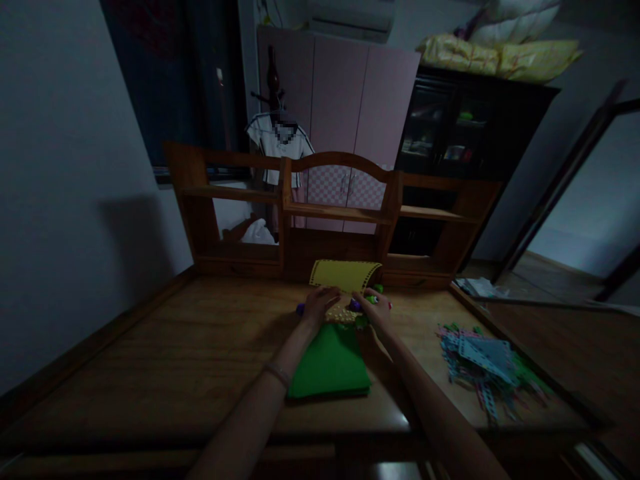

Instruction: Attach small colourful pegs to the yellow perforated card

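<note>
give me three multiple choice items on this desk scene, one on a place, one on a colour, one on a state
1. Where does the pile of perforated strips lie?
A. on the desk to the right of the hands
B. on the hutch shelf
C. under the green sheet

2. What colour is the sheet standing against the hutch?
A. red
B. yellow
C. white

3. How do the two hands stand?
A. both raised off the desk
B. one out of view
C. both down at the small pieces beyond the green sheet

Answers:
1 A, the pile sits by the desk's right edge.
2 B, it is yellow with dotted edges.
3 C, the left hand and right hand rest together on the pieces.
</note>
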`<control>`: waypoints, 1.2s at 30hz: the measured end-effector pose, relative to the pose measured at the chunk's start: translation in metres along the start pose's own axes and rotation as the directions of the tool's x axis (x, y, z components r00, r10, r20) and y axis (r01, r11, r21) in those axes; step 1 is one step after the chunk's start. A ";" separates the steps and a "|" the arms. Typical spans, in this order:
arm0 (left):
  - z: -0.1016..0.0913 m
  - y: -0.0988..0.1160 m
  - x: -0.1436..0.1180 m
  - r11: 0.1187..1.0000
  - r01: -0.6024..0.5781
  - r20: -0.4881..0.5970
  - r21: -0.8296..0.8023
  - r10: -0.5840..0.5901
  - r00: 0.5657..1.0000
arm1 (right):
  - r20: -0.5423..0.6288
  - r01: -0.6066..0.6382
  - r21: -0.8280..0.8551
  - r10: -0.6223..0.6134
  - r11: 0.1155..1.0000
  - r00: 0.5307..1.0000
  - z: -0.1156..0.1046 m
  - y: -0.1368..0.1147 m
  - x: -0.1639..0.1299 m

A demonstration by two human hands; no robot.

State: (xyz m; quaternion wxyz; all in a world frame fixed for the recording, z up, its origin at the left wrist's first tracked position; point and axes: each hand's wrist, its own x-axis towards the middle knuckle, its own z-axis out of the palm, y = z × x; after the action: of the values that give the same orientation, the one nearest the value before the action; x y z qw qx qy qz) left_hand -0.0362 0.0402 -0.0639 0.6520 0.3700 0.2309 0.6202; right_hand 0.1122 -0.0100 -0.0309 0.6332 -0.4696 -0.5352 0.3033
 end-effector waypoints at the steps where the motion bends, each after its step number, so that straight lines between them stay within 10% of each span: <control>1: 0.001 0.001 -0.001 1.000 0.005 -0.008 0.006 -0.005 1.000 | -0.009 0.012 -0.008 -0.012 1.000 1.000 0.000 0.000 0.000; 36: -0.010 -0.004 0.007 0.986 -0.041 -0.032 -0.164 0.036 0.999 | -0.144 0.117 -0.283 -0.163 0.952 0.976 -0.016 0.016 0.009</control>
State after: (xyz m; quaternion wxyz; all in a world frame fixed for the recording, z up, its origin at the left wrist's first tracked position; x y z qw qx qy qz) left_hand -0.0408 0.0492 -0.0720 0.6647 0.3102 0.1811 0.6551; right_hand 0.1317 -0.0005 -0.0420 0.6247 -0.5366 -0.5495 0.1407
